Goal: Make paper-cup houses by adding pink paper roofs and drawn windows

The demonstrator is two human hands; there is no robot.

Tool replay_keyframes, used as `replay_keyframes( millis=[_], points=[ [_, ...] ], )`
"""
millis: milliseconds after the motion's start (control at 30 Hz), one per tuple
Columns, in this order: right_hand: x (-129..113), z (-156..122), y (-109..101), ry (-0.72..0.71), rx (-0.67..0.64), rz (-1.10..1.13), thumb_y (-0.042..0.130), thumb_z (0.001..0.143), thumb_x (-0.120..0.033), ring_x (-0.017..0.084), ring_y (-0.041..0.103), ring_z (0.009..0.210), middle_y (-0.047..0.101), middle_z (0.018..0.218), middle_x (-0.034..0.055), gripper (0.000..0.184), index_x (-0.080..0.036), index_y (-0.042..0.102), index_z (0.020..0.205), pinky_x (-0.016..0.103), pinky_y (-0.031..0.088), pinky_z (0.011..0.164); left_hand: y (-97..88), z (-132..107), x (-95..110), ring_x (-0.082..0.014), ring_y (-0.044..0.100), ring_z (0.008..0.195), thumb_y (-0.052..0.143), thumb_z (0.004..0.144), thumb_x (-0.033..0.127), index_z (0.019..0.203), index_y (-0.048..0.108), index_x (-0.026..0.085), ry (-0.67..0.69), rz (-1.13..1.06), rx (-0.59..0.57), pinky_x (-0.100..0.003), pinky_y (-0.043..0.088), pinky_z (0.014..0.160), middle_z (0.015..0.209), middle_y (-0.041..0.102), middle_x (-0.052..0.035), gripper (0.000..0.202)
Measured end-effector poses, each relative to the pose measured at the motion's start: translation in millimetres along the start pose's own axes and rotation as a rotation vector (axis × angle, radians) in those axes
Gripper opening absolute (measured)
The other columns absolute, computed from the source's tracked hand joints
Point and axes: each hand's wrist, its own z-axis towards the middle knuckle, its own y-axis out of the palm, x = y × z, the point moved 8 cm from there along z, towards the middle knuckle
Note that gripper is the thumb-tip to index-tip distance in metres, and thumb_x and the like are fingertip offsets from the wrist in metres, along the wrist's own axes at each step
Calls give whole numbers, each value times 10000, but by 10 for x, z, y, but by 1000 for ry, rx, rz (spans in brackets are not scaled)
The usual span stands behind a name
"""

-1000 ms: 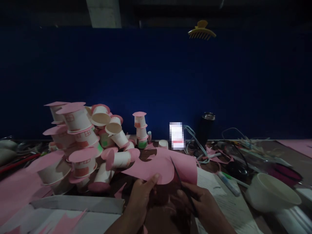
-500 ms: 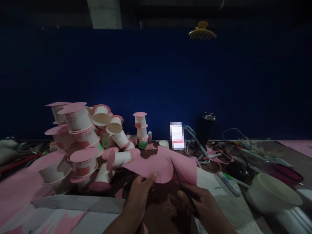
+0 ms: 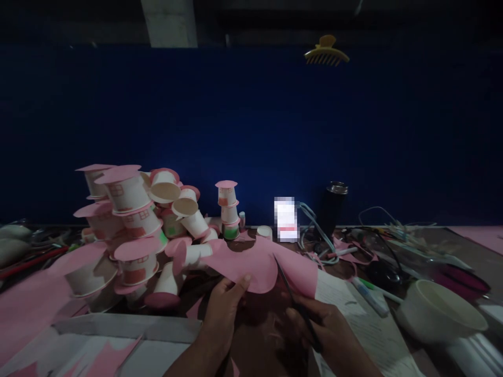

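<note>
My left hand (image 3: 227,303) pinches the near edge of a pink paper sheet (image 3: 251,264), thumb on top and fingers beneath. In my right hand (image 3: 314,319) is a dark pair of scissors (image 3: 293,298), its handles partly hidden by the fingers. The blades reach into the sheet along a curved cut, with a rounded lobe on the left and a flap of paper on the right. To the left stand stacks of white paper cups (image 3: 129,196) with pink paper discs on them. Some cups lie on their sides.
Behind are a small cup tower (image 3: 229,212), a lit phone (image 3: 286,220) and a black bottle (image 3: 333,209). Printed sheets (image 3: 353,314), a glue tube (image 3: 369,296) and a pale bowl (image 3: 440,311) lie at right. An open white box (image 3: 129,327) with pink scraps sits front left.
The pink sheet has turned and shifted very slightly in my left hand. The scissors stay at the cut, and both hands keep nearly the same place.
</note>
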Motion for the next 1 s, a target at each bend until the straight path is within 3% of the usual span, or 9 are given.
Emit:
replay_keyframes(
  millis=[267, 433, 600, 800, 1000],
  points=[
    [21, 0, 12, -18, -18, 2, 675, 696, -451, 79, 358, 464, 437, 451, -53, 379, -132, 728, 895, 210, 312, 470, 7, -33, 50, -82, 460, 574, 750, 639, 379, 719, 631, 122, -15, -61, 75, -193, 385, 542, 648, 572, 19, 294],
    [36, -1, 32, -28, -1, 0, 686, 693, -415, 79, 376, 470, 462, 474, -50, 280, -140, 707, 744, 202, 289, 460, 242, -167, -23, -109, 580, 630, 739, 677, 324, 905, 629, 151, -139, -375, 1, -213, 459, 601, 805, 660, -22, 307],
    [66, -31, 188, 2, -93, 24, 647, 724, -446, 82, 382, 487, 494, 524, -40, 300, -153, 698, 758, 200, 292, 461, 420, -326, -165, -165, 643, 641, 690, 728, 364, 882, 628, 138, -286, -468, -41, -276, 511, 638, 783, 691, -60, 280],
    [146, -43, 248, 86, -143, 14, 668, 680, -510, 77, 406, 485, 491, 543, -43, 373, -149, 692, 773, 186, 305, 448, 257, -257, -150, -204, 661, 673, 769, 618, 344, 855, 644, 125, -179, -339, 66, -312, 515, 672, 734, 703, -46, 346],
    [169, -49, 259, 129, -165, 67, 697, 666, -490, 71, 427, 476, 501, 549, -48, 403, -175, 707, 917, 172, 323, 435, 65, -194, -75, -235, 661, 736, 770, 570, 446, 909, 677, 93, -78, -98, 180, -344, 507, 720, 764, 717, -85, 499]
  ],
)
